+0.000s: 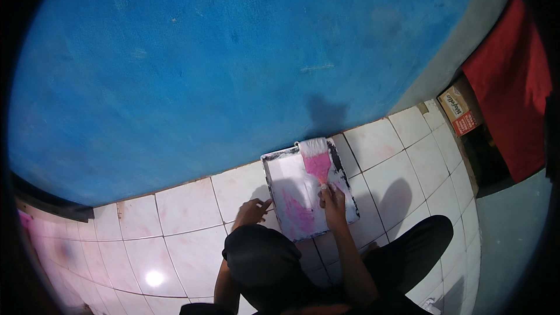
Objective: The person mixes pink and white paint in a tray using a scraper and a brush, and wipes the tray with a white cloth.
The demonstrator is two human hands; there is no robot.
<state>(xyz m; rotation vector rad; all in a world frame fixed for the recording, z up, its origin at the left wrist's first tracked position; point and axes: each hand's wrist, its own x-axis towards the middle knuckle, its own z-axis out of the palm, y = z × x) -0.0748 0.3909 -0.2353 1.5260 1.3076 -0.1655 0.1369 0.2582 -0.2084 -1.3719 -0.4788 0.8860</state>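
Note:
My right hand is closed round the handle of a wide pink paintbrush. The brush's bristles are pale with white paint and reach the far edge of a paint tray. This shallow, dark-rimmed tray lies on the floor in front of me, close to the wall. White paint covers much of its inside, with a pink patch in the near part. Beside the tray's left edge is my left hand, holding nothing visible, its fingers partly stretched toward the rim; whether they touch it I cannot tell.
A blue wall rises beyond the tray, with a grey strip at its right. White tiles cover the floor. To the right are a cardboard box and a hanging red cloth. My dark-clothed knee juts out at the right.

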